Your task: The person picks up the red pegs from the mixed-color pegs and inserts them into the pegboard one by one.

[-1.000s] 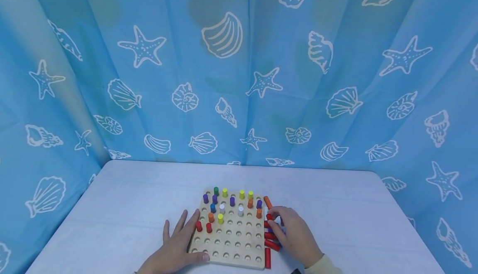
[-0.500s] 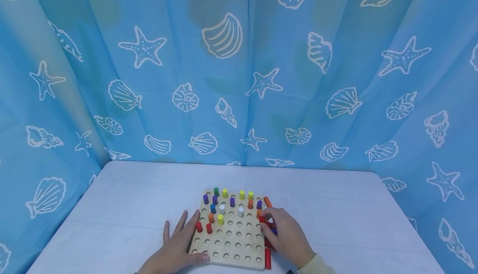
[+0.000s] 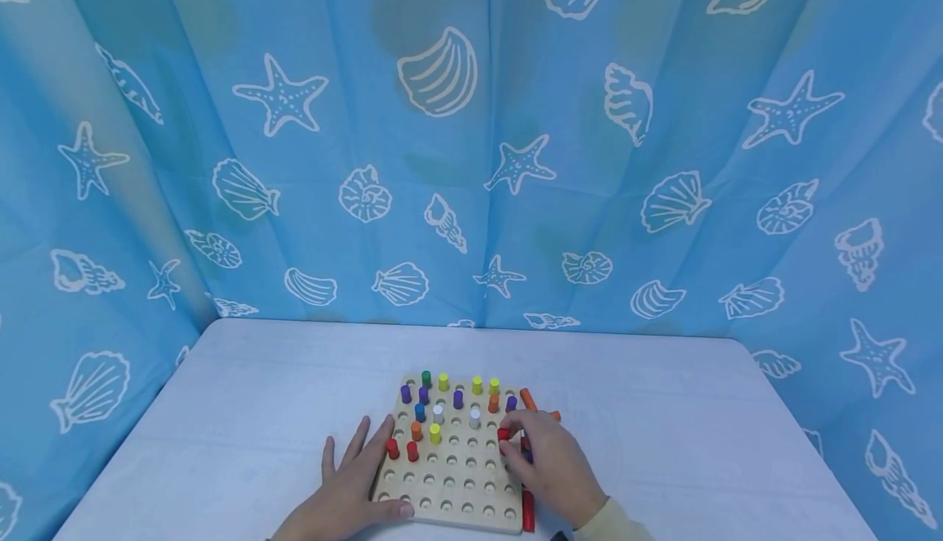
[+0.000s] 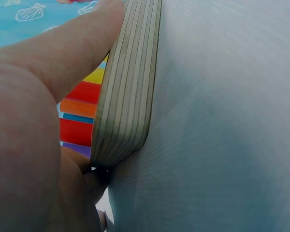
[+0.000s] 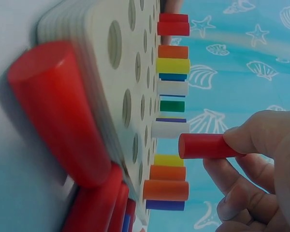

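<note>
Held red peg [image 5: 203, 146]: above the pegboard [image 3: 457, 493], just inside its right edge, apart from the wood; one end faces the holes, likely pinched near the other to leave that end free

Right hand [image 3: 548, 463]: thumb and fingers pinching the red peg

Left hand [image 3: 342, 492]: fingers spread at the pegboard's left edge, thumb on its near left corner; probably there to steady it

Standing pegs: two red pegs [image 3: 412, 451] near the left edge, yellow pegs [image 3: 477, 385] along the far edge, others between; upright because seated in holes

Loose pegs [image 3: 528, 511]: lying along the right edge, a red one by the near right corner, an orange peg [image 3: 528, 399] by the far right corner; side seems chosen for the right hand's reach

Pegboard: flat toward the near edge of the tabletop [image 3: 663, 418], apparently for both hands' reach

Backdrop: blue curtain [image 3: 368, 140], shells and starfish, behind the far edge
</note>
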`<move>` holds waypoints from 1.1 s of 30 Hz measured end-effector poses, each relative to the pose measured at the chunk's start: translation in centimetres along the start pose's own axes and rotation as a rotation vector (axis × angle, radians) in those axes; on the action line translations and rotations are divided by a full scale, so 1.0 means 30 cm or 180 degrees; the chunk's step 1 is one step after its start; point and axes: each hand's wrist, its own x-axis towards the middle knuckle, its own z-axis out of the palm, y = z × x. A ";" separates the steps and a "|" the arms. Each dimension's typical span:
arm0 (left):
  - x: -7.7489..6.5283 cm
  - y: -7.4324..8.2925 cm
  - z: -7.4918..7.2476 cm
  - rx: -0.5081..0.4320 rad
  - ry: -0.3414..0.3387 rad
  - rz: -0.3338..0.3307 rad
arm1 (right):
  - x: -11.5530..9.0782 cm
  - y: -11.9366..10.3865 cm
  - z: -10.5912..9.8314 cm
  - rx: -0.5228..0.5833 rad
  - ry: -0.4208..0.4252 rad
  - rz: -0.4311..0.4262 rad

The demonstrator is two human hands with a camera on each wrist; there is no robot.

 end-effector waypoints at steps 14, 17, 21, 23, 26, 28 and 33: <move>0.000 -0.009 0.008 0.0002 -0.0012 0.0051 | 0.011 -0.030 0.031 0.0080 -0.0007 -0.0222; 0.000 -0.006 0.005 -0.0014 -0.0018 0.0055 | 0.015 -0.035 0.041 0.0075 -0.0010 -0.0275; 0.000 -0.001 0.003 -0.0015 -0.0010 0.0038 | 0.018 -0.044 0.057 0.0020 -0.0018 -0.0284; -0.001 0.002 0.002 -0.0012 -0.0005 0.0021 | 0.017 -0.054 0.060 0.0017 -0.0022 -0.0280; -0.002 0.005 0.003 0.0005 0.0009 0.0003 | 0.018 -0.071 0.065 -0.0014 -0.0051 -0.0258; -0.002 0.004 0.005 0.0000 0.0019 0.0006 | 0.018 -0.081 0.067 -0.0004 -0.0088 -0.0257; 0.001 0.001 0.006 -0.0017 0.0013 0.0042 | 0.021 -0.095 0.077 0.0073 -0.0161 -0.0267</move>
